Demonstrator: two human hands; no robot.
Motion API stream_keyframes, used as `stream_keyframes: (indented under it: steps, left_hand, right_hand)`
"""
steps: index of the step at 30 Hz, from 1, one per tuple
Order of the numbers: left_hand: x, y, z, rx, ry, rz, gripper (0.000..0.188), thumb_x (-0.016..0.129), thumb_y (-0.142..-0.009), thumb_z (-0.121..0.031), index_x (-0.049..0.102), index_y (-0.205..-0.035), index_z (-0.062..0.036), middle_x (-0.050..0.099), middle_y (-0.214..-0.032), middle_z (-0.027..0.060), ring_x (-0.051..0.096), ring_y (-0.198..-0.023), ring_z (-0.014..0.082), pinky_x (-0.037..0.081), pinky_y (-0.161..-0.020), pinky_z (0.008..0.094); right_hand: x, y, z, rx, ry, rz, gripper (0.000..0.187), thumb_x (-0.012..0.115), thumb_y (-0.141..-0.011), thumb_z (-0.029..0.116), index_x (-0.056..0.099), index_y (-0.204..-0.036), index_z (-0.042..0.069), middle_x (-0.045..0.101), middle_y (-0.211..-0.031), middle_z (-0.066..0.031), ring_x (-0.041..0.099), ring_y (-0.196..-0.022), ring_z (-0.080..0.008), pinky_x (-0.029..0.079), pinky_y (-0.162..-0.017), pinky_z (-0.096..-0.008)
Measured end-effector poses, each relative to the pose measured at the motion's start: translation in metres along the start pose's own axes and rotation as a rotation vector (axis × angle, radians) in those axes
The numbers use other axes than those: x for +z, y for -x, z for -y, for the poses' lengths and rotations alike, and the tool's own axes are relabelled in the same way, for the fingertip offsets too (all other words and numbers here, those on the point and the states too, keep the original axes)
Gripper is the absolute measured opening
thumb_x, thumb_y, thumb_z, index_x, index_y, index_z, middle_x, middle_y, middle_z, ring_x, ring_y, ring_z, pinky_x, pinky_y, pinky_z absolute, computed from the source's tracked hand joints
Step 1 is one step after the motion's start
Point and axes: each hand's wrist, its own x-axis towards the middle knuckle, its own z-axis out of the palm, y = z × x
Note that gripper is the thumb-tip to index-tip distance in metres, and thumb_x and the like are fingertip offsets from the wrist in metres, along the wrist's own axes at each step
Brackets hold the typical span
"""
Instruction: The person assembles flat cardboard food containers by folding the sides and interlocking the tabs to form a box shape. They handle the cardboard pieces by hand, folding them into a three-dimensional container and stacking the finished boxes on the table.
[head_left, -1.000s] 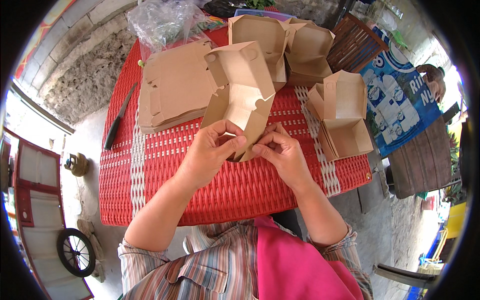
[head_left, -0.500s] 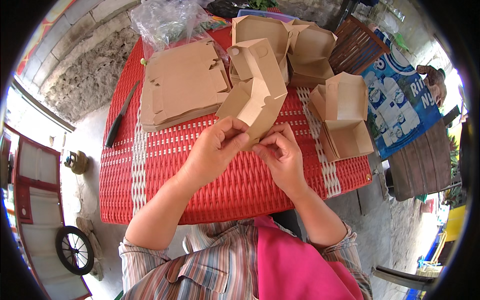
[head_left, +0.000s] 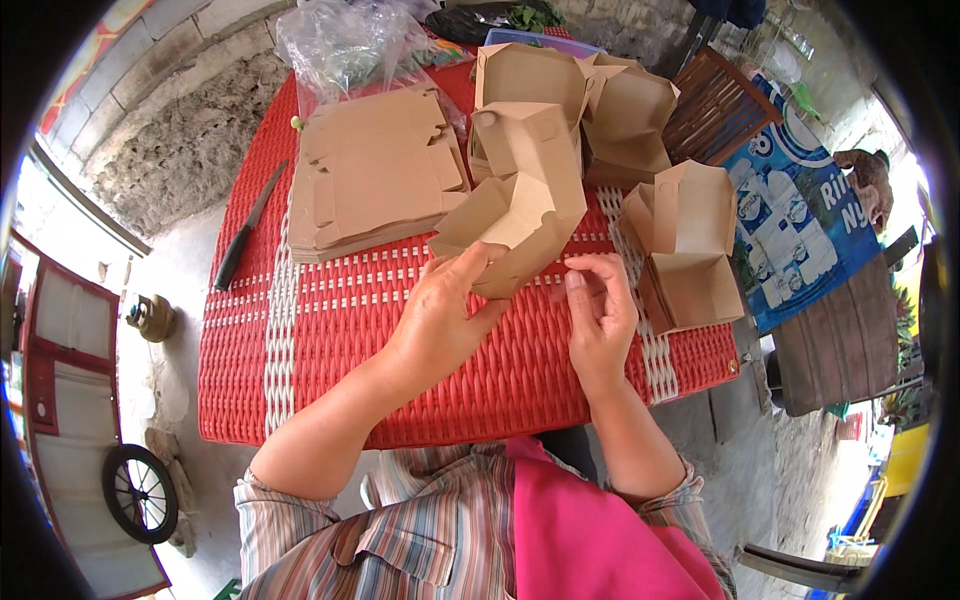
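Observation:
A brown cardboard box [head_left: 533, 222], partly folded with its lid raised, tilts over the near middle of the table. My left hand [head_left: 440, 308] is closed on its near left corner, thumb below and fingers over the wall. Just right of the box, my right hand [head_left: 603, 318] is off the cardboard, fingers loosely curled and thumb tip a little apart from the index finger. I see nothing in it. Close by on the right stands a folded box [head_left: 697, 285] with its lid up. A stack of flat cardboard blanks [head_left: 380, 170] lies to the left.
More open boxes [head_left: 625, 115] stand at the back right of the red woven table [head_left: 470, 400]. A knife with a black handle [head_left: 235, 255] lies near the left edge. At the back is a clear plastic bag [head_left: 345, 50]; a slatted wooden chair [head_left: 715, 105] stands beyond the boxes.
My right hand has let go of the box's near corner and moved right. The box has tipped slightly and come nearer, still in my left hand.

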Motion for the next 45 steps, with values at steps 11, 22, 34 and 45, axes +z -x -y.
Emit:
stream_keyframes:
  steps: [11,22,34,45]
  left_hand:
    - [-0.016,0.001,-0.009,0.084,-0.199,0.146,0.028,0.062,-0.079,0.005,0.062,-0.106,-0.0031,0.068,-0.090,0.0140,0.065,-0.097,0.0305,0.037,-0.107,0.0490]
    - [-0.025,0.000,-0.004,0.193,-0.208,0.156,0.017,0.068,-0.080,-0.002,0.069,-0.097,-0.0032,0.068,-0.083,0.0102,0.066,-0.083,0.0258,0.032,-0.111,0.0503]
    - [-0.023,-0.002,-0.010,0.026,-0.026,0.069,0.011,0.070,-0.082,-0.009,0.064,-0.088,-0.0015,0.063,-0.071,0.0129,0.061,-0.066,0.0290,0.038,-0.107,0.0461]
    - [-0.022,0.001,-0.018,-0.329,0.367,0.135,0.017,0.069,-0.086,-0.013,0.064,-0.087,0.0027,0.053,-0.063,0.0058,0.044,-0.060,0.0072,0.040,-0.053,0.0286]
  right_hand:
    - [-0.001,-0.001,-0.001,-0.194,0.361,0.015,0.033,0.055,-0.094,-0.001,0.058,-0.127,0.001,0.061,-0.081,-0.0119,0.054,-0.064,-0.0169,0.046,-0.060,-0.0281]
    - [-0.003,-0.007,-0.015,-0.285,0.441,0.181,0.039,0.054,-0.098,0.006,0.051,-0.136,0.013,0.060,-0.076,-0.0180,0.056,-0.055,-0.0230,0.045,-0.053,-0.0312]
    - [0.000,0.004,-0.011,-0.087,0.336,0.095,0.026,0.063,-0.096,0.013,0.049,-0.116,0.004,0.063,-0.087,-0.0137,0.060,-0.057,-0.0177,0.044,-0.049,-0.0300]
    - [0.000,0.003,-0.014,-0.505,0.382,-0.185,0.048,0.076,-0.076,-0.002,0.051,-0.117,-0.001,0.060,-0.103,-0.0173,0.059,-0.094,-0.0335,0.051,-0.080,-0.0400]
